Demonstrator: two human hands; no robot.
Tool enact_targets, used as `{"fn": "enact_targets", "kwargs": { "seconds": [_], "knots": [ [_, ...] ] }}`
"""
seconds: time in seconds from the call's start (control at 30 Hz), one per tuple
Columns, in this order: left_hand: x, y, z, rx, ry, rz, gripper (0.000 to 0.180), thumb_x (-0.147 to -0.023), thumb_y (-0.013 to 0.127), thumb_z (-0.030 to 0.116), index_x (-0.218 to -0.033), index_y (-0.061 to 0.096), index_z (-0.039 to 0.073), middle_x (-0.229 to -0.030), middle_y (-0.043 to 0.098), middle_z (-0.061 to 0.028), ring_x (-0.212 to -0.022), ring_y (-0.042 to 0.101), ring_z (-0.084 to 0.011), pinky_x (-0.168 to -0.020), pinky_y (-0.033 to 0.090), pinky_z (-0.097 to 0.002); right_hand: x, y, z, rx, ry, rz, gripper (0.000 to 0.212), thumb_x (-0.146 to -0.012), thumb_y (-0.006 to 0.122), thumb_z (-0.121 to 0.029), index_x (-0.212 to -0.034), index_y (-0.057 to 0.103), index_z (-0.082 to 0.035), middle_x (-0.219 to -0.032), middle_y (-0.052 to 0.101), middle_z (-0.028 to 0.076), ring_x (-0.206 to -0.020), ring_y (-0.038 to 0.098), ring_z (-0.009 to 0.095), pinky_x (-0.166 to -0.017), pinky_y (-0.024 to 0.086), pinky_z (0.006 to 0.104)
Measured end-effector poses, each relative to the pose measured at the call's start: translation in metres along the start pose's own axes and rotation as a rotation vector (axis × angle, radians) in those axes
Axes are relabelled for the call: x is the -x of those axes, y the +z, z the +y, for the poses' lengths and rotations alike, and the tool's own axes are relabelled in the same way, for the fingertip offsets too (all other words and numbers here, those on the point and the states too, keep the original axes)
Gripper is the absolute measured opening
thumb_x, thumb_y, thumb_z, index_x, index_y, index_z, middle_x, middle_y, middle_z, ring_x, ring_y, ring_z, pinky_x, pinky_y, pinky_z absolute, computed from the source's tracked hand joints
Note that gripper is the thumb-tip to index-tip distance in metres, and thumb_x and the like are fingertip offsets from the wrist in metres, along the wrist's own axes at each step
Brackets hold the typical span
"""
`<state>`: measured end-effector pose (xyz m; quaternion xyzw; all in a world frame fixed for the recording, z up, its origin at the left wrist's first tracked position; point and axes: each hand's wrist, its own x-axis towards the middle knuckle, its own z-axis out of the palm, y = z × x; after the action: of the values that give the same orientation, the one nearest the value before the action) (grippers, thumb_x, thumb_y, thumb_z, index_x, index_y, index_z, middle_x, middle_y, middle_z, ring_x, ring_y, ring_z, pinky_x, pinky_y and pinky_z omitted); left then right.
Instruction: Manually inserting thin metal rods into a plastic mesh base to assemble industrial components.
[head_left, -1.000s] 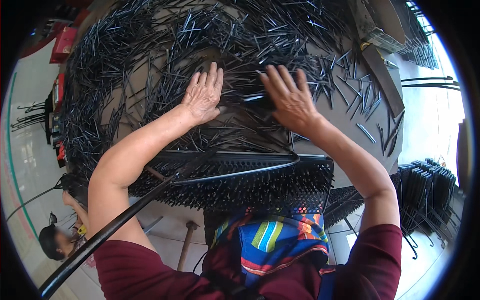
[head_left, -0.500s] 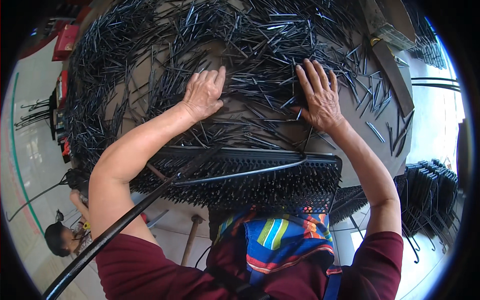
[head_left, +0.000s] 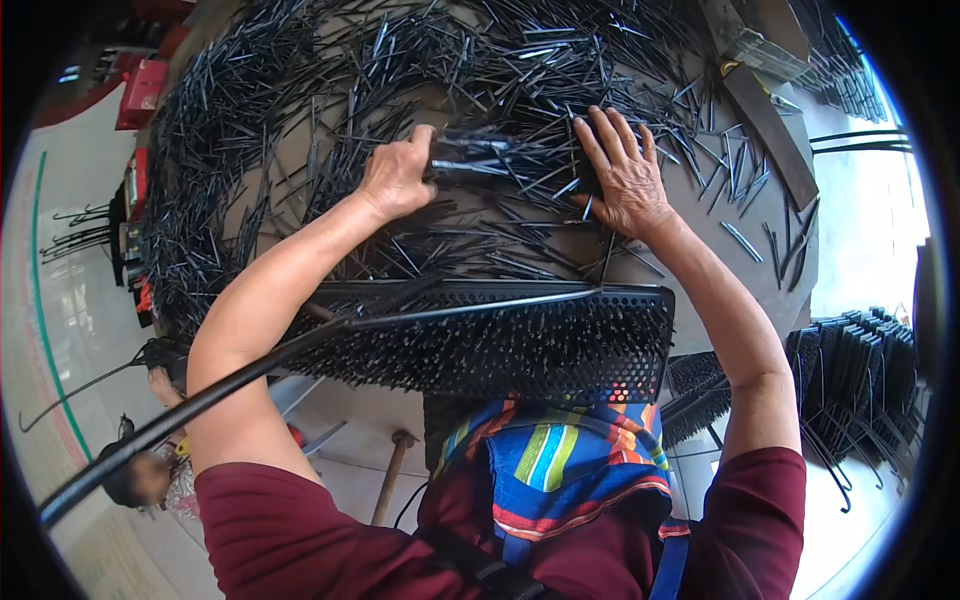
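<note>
Thin dark rods (head_left: 400, 45) lie in a thick, tangled heap over the worktable. My left hand (head_left: 398, 175) is closed on a small bunch of these rods, which stick out to its right and are smeared by motion. Across from it, my right hand (head_left: 628, 180) lies with fingers spread at the right end of the heap, palm down, its thumb among the rods. Just below both hands a black perforated panel (head_left: 652, 300) rests at the table's near edge, its holes packed with rods. A long black metal bar (head_left: 250, 372) crosses over the panel and my left forearm.
A flat dark strip (head_left: 770, 135) and a box-like block (head_left: 765, 45) lie at the table's far right. Filled black racks with hooked rods (head_left: 850, 370) stand on the right. At lower left a person (head_left: 135, 475) is near a wooden-handled rod (head_left: 392, 470).
My left hand has closed on rods and moved slightly left and up. The right hand has shifted a little up and left. The bar's near end has swung left.
</note>
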<state>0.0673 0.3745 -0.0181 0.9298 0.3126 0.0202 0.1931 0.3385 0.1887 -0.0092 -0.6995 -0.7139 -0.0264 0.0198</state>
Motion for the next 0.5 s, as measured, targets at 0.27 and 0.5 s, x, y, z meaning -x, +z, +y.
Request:
{"fn": "enact_targets", "kwargs": {
  "seconds": [0.27,0.5],
  "knots": [
    [0.001,-0.052,-0.017,1.008,-0.250,0.514,0.025,-0.066,0.067,0.001,-0.091,0.064,-0.002,-0.080,0.066,-0.0063,-0.067,0.063,-0.0174,-0.062,0.052,-0.0311,-0.022,-0.060,-0.029,-0.130,0.011,0.001,0.090,-0.065,0.075,-0.047,-0.137,0.039,-0.006,-0.140,0.039,0.018,-0.133,0.034,0.032,-0.105,0.022,0.0594],
    [0.004,-0.085,0.030,1.775,-0.309,0.750,0.015,-0.067,0.062,-0.008,-0.079,0.061,0.000,-0.076,0.066,-0.0111,-0.064,0.065,-0.0233,-0.063,0.055,-0.0341,-0.090,-0.093,-0.158,-0.738,0.073,0.079,0.096,-0.060,0.079,-0.041,-0.134,0.039,0.005,-0.122,0.054,0.025,-0.113,0.053,0.037,-0.096,0.042,0.0408]
  ]
}}
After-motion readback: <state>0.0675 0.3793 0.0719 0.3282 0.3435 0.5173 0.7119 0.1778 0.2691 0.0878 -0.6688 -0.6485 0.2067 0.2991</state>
